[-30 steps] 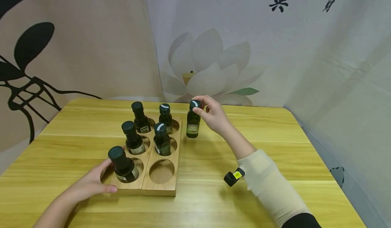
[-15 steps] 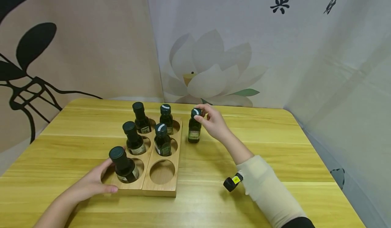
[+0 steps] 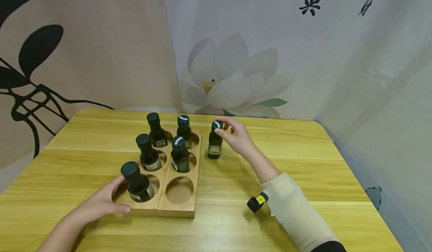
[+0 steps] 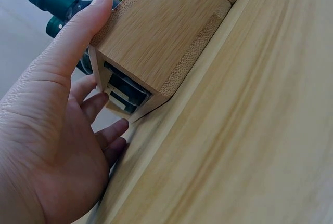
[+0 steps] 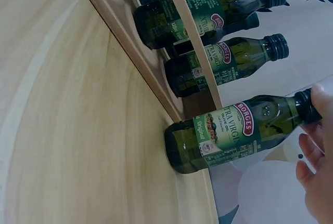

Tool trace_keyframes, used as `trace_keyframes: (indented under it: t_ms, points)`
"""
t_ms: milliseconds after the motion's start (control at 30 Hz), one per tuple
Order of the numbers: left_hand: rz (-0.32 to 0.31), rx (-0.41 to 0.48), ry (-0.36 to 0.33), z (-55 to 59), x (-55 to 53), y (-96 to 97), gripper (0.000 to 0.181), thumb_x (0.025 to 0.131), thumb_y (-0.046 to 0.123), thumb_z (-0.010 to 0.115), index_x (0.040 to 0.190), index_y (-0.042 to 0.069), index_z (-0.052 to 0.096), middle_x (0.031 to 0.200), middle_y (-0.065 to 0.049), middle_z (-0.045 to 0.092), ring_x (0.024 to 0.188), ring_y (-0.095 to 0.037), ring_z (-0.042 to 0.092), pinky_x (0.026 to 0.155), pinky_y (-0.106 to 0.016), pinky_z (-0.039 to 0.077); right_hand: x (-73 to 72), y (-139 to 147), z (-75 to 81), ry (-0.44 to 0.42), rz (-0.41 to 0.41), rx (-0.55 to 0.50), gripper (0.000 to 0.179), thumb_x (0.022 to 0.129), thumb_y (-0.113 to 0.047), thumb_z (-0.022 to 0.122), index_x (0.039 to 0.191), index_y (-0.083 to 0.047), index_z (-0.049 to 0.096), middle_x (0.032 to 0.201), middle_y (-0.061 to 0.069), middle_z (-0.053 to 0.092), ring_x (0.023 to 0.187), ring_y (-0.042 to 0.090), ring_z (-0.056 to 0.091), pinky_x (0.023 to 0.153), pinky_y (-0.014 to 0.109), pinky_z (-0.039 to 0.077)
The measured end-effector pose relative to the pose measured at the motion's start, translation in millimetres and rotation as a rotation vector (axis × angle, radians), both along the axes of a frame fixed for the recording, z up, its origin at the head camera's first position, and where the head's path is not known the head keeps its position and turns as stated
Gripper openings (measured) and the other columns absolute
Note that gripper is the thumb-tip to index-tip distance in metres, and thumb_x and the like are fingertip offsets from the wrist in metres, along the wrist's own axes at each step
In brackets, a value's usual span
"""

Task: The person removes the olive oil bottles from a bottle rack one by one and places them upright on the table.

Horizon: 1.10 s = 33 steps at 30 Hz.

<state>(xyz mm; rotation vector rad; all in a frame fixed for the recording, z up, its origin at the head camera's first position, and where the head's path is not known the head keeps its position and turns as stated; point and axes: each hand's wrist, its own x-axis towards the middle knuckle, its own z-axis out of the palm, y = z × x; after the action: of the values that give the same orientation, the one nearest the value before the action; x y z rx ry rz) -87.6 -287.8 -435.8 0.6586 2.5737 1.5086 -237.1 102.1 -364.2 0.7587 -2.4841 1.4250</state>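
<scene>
Well, olive oil bottle (image 3: 215,144) upright below right hand (image 3: 239,138), cap (image 3: 216,124) pinched.

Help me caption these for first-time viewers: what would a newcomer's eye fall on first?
Probably the wooden rack, left of centre on the table, with five dark bottles in it. Next comes another bottle just right of the rack, held at its cap by the right hand. Behind the table, the large pale lotus print also stands out.

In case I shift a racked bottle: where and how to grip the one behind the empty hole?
Probably the cap, from above on the near side: the bottle stands upright with its base sunk in the rack, its cap rises clear, and the empty hole leaves room in front.
</scene>
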Motion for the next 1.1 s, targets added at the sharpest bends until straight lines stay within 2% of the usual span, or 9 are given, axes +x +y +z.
trace_keyframes:
  t_ms: [100, 200, 400, 500, 633, 700, 767, 967, 1100]
  points:
    - [0.001, -0.004, -0.005, 0.5, 0.1, 0.2, 0.09, 0.075, 0.012, 0.078, 0.15, 0.009, 0.028, 0.141, -0.029, 0.039, 0.125, 0.01, 0.024, 0.094, -0.005, 0.021, 1.8, 2, 3.1, 0.005, -0.02, -0.01, 0.041, 0.091, -0.02, 0.068, 0.13, -0.013, 0.059, 0.109, 0.0, 0.061, 0.091, 0.026, 0.048, 0.069, 0.036, 0.036]
    - [-0.001, 0.0, -0.014, 0.9, 0.1, 0.2, 0.09, 0.075, 0.012, 0.078, 0.151, 0.01, 0.028, 0.142, -0.029, 0.039, 0.125, 0.009, 0.024, 0.094, -0.005, 0.02, 5.4, 2, 9.4, 0.053, -0.028, -0.037, 0.044, 0.089, -0.02, 0.07, 0.131, -0.013, 0.058, 0.122, -0.001, 0.058, 0.097, 0.023, 0.048, 0.074, 0.038, 0.036]
    - [0.005, -0.003, -0.031, 1.3, 0.4, -0.1, 0.09, 0.076, 0.012, 0.077, 0.151, 0.01, 0.028, 0.142, -0.028, 0.038, 0.129, 0.002, 0.024, 0.094, -0.006, 0.02, 18.6, -5, 22.1, 0.169, -0.028, -0.106, 0.042, 0.087, -0.016, 0.072, 0.127, -0.012, 0.06, 0.122, 0.004, 0.058, 0.097, 0.023, 0.047, 0.074, 0.039, 0.034]
    - [0.012, -0.012, -0.038, 1.6, 0.8, 0.0, 0.089, 0.076, 0.012, 0.077, 0.15, 0.008, 0.027, 0.142, -0.028, 0.038, 0.133, -0.01, 0.024, 0.094, -0.006, 0.02, 28.2, -13, 25.4, 0.22, 0.008, -0.144, 0.042, 0.085, -0.013, 0.074, 0.125, -0.01, 0.061, 0.12, 0.005, 0.059, 0.094, 0.024, 0.047, 0.072, 0.039, 0.033]
    - [0.018, -0.02, -0.047, 2.5, 0.9, 0.7, 0.089, 0.076, 0.012, 0.077, 0.15, 0.006, 0.027, 0.142, -0.029, 0.038, 0.133, -0.039, 0.024, 0.094, -0.007, 0.021, 41.2, -27, 25.3, 0.252, 0.068, -0.178, 0.043, 0.083, -0.009, 0.076, 0.123, -0.007, 0.062, 0.116, 0.005, 0.06, 0.093, 0.029, 0.047, 0.071, 0.041, 0.036]
    - [0.021, -0.023, -0.051, 2.7, 0.8, 1.0, 0.089, 0.076, 0.013, 0.077, 0.15, 0.006, 0.027, 0.142, -0.029, 0.038, 0.13, -0.049, 0.023, 0.094, -0.007, 0.021, 45.9, -35, 23.5, 0.251, 0.088, -0.183, 0.044, 0.081, -0.008, 0.077, 0.123, -0.006, 0.063, 0.115, 0.005, 0.06, 0.093, 0.028, 0.047, 0.072, 0.043, 0.039]
    - [0.023, -0.022, -0.053, 2.8, 0.7, 1.3, 0.089, 0.076, 0.013, 0.077, 0.15, 0.005, 0.027, 0.142, -0.029, 0.038, 0.128, -0.054, 0.022, 0.094, -0.007, 0.021, 49.2, -43, 21.4, 0.244, 0.107, -0.184, 0.044, 0.081, -0.008, 0.077, 0.122, -0.006, 0.063, 0.115, 0.005, 0.06, 0.094, 0.024, 0.048, 0.075, 0.042, 0.041]
    - [0.019, -0.024, -0.053, 2.5, 0.9, 0.6, 0.09, 0.077, 0.014, 0.077, 0.15, 0.005, 0.026, 0.143, -0.03, 0.036, 0.128, -0.056, 0.021, 0.096, -0.009, 0.021, 53.6, -63, 14.3, 0.176, 0.134, -0.168, 0.046, 0.079, -0.011, 0.079, 0.122, -0.005, 0.063, 0.115, 0.004, 0.062, 0.094, 0.012, 0.048, 0.078, 0.03, 0.042]
    - [0.024, -0.034, -0.049, 2.4, 1.0, 0.5, 0.092, 0.075, 0.013, 0.078, 0.151, 0.005, 0.025, 0.144, -0.03, 0.035, 0.128, -0.056, 0.021, 0.097, -0.011, 0.021, 53.4, -73, 8.1, 0.079, 0.14, -0.155, 0.047, 0.08, -0.013, 0.078, 0.124, -0.004, 0.062, 0.115, 0.001, 0.061, 0.092, 0.014, 0.049, 0.078, 0.029, 0.042]
